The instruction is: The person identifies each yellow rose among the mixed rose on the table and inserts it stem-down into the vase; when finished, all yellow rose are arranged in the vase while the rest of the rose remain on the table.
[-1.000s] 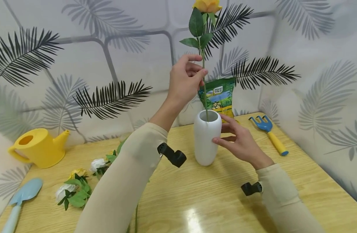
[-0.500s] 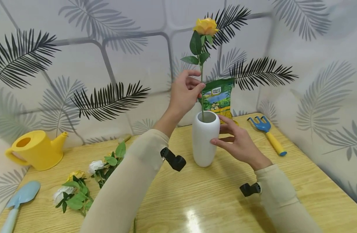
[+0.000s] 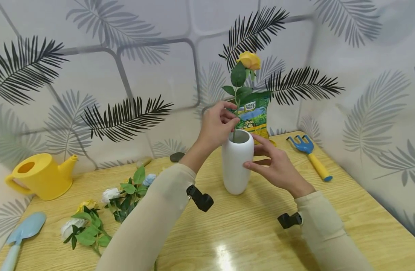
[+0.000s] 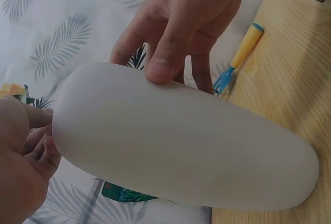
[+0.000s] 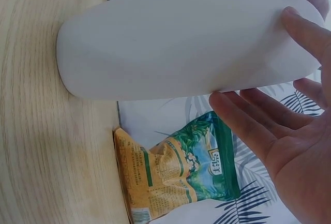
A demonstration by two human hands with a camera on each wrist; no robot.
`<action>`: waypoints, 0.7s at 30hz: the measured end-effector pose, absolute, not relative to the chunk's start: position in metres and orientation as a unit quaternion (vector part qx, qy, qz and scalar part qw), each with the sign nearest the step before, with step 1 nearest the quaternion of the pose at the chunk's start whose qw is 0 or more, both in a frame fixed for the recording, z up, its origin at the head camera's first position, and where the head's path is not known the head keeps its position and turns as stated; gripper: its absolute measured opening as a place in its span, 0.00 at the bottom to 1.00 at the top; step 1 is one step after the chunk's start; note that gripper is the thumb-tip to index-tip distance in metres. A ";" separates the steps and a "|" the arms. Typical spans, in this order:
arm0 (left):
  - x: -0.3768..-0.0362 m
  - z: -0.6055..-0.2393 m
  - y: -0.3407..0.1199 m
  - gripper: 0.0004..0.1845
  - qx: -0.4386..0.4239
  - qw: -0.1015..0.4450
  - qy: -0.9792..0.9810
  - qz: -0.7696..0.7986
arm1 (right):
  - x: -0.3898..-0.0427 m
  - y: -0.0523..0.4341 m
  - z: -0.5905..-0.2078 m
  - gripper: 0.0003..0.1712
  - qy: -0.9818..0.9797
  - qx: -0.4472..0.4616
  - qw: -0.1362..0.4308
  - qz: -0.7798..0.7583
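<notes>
My left hand (image 3: 218, 123) pinches the stem of a yellow rose (image 3: 249, 61) just above the mouth of a white vase (image 3: 236, 169). The bloom and green leaves stand above the fingers, while the stem's lower end is inside the vase and hidden. My right hand (image 3: 278, 165) holds the upright vase from its right side. In the right wrist view, the thumb lies on one side of the vase (image 5: 181, 43) and the fingers touch the other. The left wrist view shows my left hand (image 4: 23, 154) at the vase's rim.
Several cut flowers (image 3: 89, 235) lie on the wooden table's left half. Beyond them are a yellow watering can (image 3: 46, 178), a light-blue trowel (image 3: 26, 231) and a dark stone (image 3: 177, 157). A green-yellow bag (image 3: 256, 118) stands behind the vase; a hand rake (image 3: 310, 158) lies right.
My left hand has moved down with the rose, so the stem goes deeper into the vase and the bloom sits lower. My right hand stays on the vase.
</notes>
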State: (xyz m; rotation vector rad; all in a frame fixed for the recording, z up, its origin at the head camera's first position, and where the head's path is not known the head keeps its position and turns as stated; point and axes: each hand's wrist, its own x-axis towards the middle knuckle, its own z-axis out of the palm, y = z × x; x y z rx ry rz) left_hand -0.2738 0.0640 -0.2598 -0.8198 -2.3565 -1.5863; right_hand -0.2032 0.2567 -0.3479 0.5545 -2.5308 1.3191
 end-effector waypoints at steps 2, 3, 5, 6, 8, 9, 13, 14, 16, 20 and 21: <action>-0.273 -0.261 0.063 0.15 -0.281 0.101 -0.800 -0.521 | -0.203 0.257 -0.348 0.46 -0.865 0.189 0.116 0.449; -0.272 -0.261 0.063 0.14 -0.283 0.105 -0.802 -0.515 | -0.203 0.257 -0.348 0.46 -0.866 0.189 0.116 0.449; -0.272 -0.263 0.063 0.14 -0.286 0.113 -0.807 -0.504 | -0.203 0.257 -0.348 0.46 -0.866 0.188 0.116 0.449; -0.271 -0.264 0.062 0.14 -0.287 0.115 -0.809 -0.499 | -0.203 0.257 -0.348 0.46 -0.866 0.188 0.115 0.449; -0.271 -0.266 0.062 0.14 -0.286 0.120 -0.813 -0.493 | -0.202 0.257 -0.347 0.46 -0.866 0.187 0.114 0.450; -0.270 -0.267 0.062 0.14 -0.284 0.121 -0.814 -0.492 | -0.202 0.257 -0.347 0.46 -0.866 0.187 0.114 0.450; -0.270 -0.272 0.061 0.14 -0.269 0.115 -0.816 -0.498 | -0.202 0.257 -0.347 0.46 -0.865 0.189 0.114 0.451; -0.270 -0.273 0.061 0.14 -0.264 0.112 -0.816 -0.501 | -0.202 0.257 -0.347 0.46 -0.864 0.190 0.115 0.452; -0.270 -0.275 0.060 0.14 -0.257 0.109 -0.814 -0.509 | -0.203 0.257 -0.347 0.46 -0.864 0.190 0.116 0.451; -0.270 -0.278 0.060 0.14 -0.254 0.109 -0.805 -0.525 | -0.204 0.258 -0.348 0.46 -0.864 0.193 0.116 0.450; -0.271 -0.279 0.060 0.15 -0.254 0.109 -0.802 -0.530 | -0.204 0.258 -0.348 0.46 -0.864 0.193 0.117 0.449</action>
